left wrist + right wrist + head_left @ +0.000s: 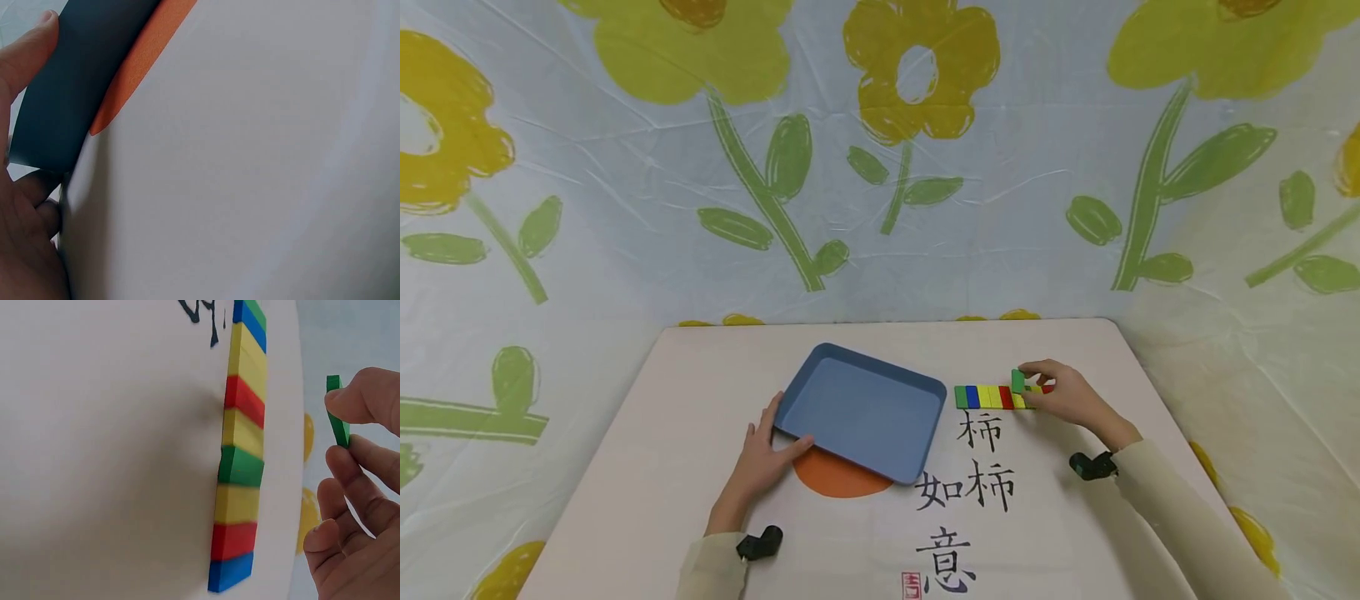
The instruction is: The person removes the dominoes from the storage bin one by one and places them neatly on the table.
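Observation:
My right hand (pixel 1063 393) pinches a small flat green block (pixel 338 411) between thumb and fingers, held up above a row of colored blocks (pixel 244 465). The row has green, blue, yellow and red blocks laid side by side on the table; in the head view the right hand hides its right end. Around the near left corner of a blue-grey tray (pixel 861 412) my left hand (pixel 760 462) holds on, thumb along the near wall and fingers at the left side. Nothing lies in the tray. In the left wrist view the tray's outer wall (pixel 75 81) shows beside the thumb.
The table (pixel 655 467) has a printed cloth with black characters (pixel 988 487), a red seal mark (pixel 911 585) and an orange shape (pixel 842 477) partly under the tray. A flower-patterned curtain (pixel 970 267) stands behind and at both sides.

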A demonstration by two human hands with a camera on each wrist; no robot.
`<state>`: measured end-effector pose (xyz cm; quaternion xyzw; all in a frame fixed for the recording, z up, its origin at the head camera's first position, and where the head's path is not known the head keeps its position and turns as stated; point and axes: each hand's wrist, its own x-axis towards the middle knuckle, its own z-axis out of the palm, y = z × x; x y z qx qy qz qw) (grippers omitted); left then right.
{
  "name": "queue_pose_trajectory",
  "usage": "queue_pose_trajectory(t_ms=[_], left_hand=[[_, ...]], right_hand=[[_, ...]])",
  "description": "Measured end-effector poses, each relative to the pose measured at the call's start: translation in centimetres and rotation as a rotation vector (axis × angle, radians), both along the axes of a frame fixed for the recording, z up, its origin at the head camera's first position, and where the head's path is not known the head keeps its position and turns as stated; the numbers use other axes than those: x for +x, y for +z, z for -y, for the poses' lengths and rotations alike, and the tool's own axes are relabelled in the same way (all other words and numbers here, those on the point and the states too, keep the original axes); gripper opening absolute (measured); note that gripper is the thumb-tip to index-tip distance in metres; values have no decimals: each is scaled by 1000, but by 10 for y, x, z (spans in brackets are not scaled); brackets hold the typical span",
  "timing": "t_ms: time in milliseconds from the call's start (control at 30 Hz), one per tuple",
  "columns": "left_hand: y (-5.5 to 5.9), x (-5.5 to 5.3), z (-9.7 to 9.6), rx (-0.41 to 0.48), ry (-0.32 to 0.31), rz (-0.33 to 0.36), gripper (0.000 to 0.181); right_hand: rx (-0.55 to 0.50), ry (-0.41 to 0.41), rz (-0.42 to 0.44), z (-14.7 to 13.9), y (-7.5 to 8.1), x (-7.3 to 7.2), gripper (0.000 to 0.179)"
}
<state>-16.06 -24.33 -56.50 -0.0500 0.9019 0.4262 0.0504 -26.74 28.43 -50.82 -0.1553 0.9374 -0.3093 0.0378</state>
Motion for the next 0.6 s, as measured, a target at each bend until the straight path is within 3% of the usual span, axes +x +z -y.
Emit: queue_pose_trajectory(t_ms=[167, 400, 600], left_hand=[[0, 0, 0, -3, 3, -7, 102], [0, 1, -2, -3, 4, -1, 102], [1, 1, -1, -8, 8, 9, 102]], right_hand=[[-1, -24, -13, -21, 0, 4, 45], [4, -61, 64, -52, -3, 7, 48], [21, -73, 81, -77, -8, 6, 49]])
